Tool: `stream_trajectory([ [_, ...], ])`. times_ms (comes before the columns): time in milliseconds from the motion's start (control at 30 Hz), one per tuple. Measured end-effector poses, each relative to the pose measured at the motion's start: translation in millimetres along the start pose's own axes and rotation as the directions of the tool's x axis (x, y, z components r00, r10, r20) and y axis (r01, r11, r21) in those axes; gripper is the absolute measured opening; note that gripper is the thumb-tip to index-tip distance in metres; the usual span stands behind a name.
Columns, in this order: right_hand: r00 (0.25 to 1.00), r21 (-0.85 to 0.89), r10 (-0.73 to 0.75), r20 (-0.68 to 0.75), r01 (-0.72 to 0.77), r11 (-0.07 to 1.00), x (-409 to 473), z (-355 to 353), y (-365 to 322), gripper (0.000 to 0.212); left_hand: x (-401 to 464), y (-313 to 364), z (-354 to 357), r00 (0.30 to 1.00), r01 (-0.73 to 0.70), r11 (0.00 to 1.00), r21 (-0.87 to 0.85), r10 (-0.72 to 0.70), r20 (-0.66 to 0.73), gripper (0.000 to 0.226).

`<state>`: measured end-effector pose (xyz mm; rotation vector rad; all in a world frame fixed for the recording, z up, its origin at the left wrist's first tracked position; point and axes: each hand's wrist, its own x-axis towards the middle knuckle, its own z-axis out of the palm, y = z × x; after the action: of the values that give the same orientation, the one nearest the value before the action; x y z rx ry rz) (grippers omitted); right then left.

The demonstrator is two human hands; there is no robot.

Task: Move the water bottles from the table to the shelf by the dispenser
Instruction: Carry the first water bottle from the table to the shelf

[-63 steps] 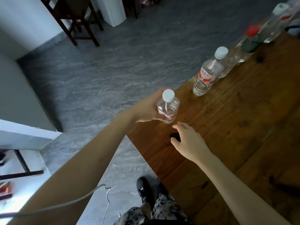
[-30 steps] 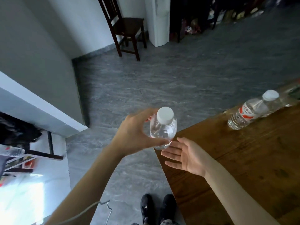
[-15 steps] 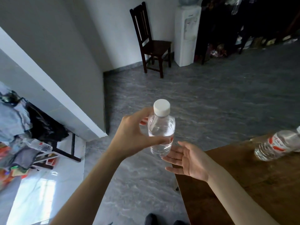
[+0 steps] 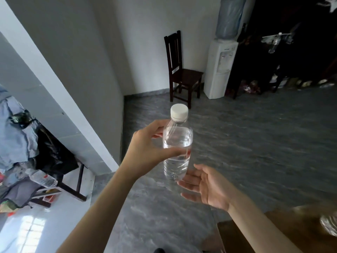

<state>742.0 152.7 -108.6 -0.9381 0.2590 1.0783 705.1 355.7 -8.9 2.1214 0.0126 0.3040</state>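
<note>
My left hand [image 4: 145, 154] grips a clear water bottle [image 4: 177, 143] with a white cap, holding it upright in the air over the grey floor. My right hand [image 4: 206, 187] is open, palm up, just below and to the right of the bottle's base, its fingertips near the bottom. A corner of the wooden table [image 4: 273, 230] shows at the lower right, with part of another bottle [image 4: 329, 225] on it at the frame's edge. The white water dispenser [image 4: 219, 68] stands against the far wall, and a dark shelf [image 4: 284, 48] is right of it.
A dark wooden chair [image 4: 182, 70] stands left of the dispenser. A white wall partition [image 4: 54, 92] runs down the left. Behind it a rack [image 4: 36, 161] holds clothes, bags and a plastic bottle. Small items lie on the floor under the dark shelf.
The view has risen away from the table toward the far wall. My left hand lifted the bottle off the table and carries it forward; my right hand turned palm up beneath it.
</note>
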Motion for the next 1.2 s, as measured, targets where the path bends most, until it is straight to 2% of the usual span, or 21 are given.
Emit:
stream_trajectory([
  [233, 0.997, -0.005, -0.066, -0.027, 0.066, 0.998, 56.9, 52.4, -46.6, 0.047, 67.4, -27.6, -55.4, 1.000, -0.029, 0.999, -0.045, 0.029, 0.000, 0.064],
  [467, 0.992, 0.024, -0.104, -0.069, 0.106, 0.994, 97.6, 67.2, -88.4, 0.046, 134.1, -49.6, -70.8, 0.996, -0.077, 0.995, -0.063, 0.079, 0.039, 0.067],
  [733, 0.986, 0.042, -0.129, -0.109, 0.134, 0.990, 144.5, 43.6, -160.3, 0.045, 231.3, -66.8, -47.0, 0.989, -0.103, 0.993, -0.062, 0.109, 0.104, 0.066],
  [967, 0.985, 0.060, -0.141, -0.100, 0.147, 0.987, 190.4, 2.8, -252.0, 0.045, 346.2, -72.9, -3.8, 0.986, -0.088, 0.995, -0.048, 0.094, 0.141, 0.064],
  [1200, 0.980, 0.088, -0.130, -0.151, 0.144, 0.986, 237.4, -31.6, -348.2, 0.044, 449.7, -76.7, 29.6, 0.986, -0.095, 0.994, -0.057, 0.102, 0.133, 0.059],
])
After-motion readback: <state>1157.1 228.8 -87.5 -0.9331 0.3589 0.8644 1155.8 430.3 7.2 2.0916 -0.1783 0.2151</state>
